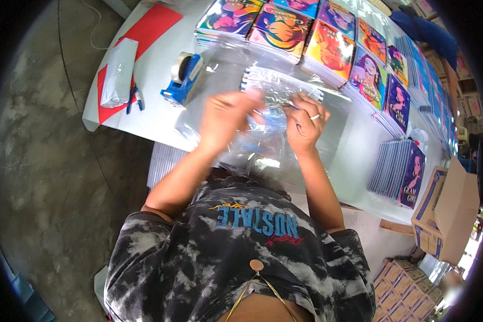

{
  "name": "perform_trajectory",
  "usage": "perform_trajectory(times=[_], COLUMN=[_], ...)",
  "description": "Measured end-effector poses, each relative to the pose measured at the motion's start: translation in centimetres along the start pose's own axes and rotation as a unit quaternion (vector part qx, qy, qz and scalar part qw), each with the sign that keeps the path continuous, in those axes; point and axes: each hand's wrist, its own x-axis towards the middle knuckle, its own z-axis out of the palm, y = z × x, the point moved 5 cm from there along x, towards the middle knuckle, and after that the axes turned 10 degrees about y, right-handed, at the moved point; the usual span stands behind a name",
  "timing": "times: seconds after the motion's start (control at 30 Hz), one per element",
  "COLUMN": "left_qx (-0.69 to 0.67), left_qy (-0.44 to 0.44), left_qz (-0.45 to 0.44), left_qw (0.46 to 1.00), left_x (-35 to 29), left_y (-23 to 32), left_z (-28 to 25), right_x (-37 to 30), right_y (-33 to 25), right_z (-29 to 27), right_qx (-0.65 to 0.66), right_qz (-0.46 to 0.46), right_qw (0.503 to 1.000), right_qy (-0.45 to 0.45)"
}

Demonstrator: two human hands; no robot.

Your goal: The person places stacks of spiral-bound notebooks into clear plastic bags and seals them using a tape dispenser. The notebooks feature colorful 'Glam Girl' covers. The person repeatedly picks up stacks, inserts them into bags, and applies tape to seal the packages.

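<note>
Clear plastic film (pixel 327 129) lies crumpled in front of me, over a stack of spiral-bound notebooks (pixel 276 78) whose edge shows white through it. My right hand (pixel 307 122), with a ring on one finger, has its fingers curled and pinched on the film at the near right side of the stack. To the left, my left hand (pixel 225 119) is over the film by the stack's near left corner. Motion smears its fingers, so their grip cannot be made out. A blue tape dispenser (pixel 182 80) with a roll of tape stands left of the film.
Stacks of notebooks with colourful covers (pixel 330 51) line the table's far and right sides. At the left lie red sheets (pixel 155 27), a white packet (pixel 119 72) and a blue-handled cutting tool (pixel 135 101). An open cardboard box (pixel 440 209) stands at the right edge.
</note>
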Motion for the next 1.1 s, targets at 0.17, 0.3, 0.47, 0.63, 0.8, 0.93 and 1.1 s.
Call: perform_trajectory(times=[0.17,0.3,0.47,0.63,0.8,0.93,1.1], left_qx=[0.042,0.064,0.020,-0.055,-0.437,-0.246,0.022], left_qy=[0.021,0.075,0.002,-0.314,-0.192,-0.134,-0.071], left_qz=[-0.105,-0.108,-0.301,-0.306,-0.268,0.037,0.317], left_qw=[0.993,0.989,0.954,0.897,0.837,0.959,0.946], left_x=[-0.7,0.5,-1.7,-6.9,-0.2,6.1,4.7], left_y=[-6.8,-9.0,-16.9,-16.6,-13.9,-12.3,-4.5], left_z=[3.8,3.1,3.0,8.9,3.7,-3.1,-0.1], right_x=[0.5,1.8,6.3,7.2,3.2,-3.1,-1.8], right_y=[0.1,-0.3,-1.6,-0.9,2.8,5.0,4.6], right_z=[-0.5,-0.4,1.4,5.3,0.2,-0.4,0.5], right_qx=[0.009,-0.038,-0.081,0.027,0.379,0.425,0.352], right_qz=[0.039,0.048,0.032,0.226,0.436,0.450,0.385], right_qw=[0.999,0.983,0.973,0.914,0.811,0.776,0.852], right_qy=[-0.027,-0.173,-0.214,-0.335,-0.097,-0.122,-0.037])
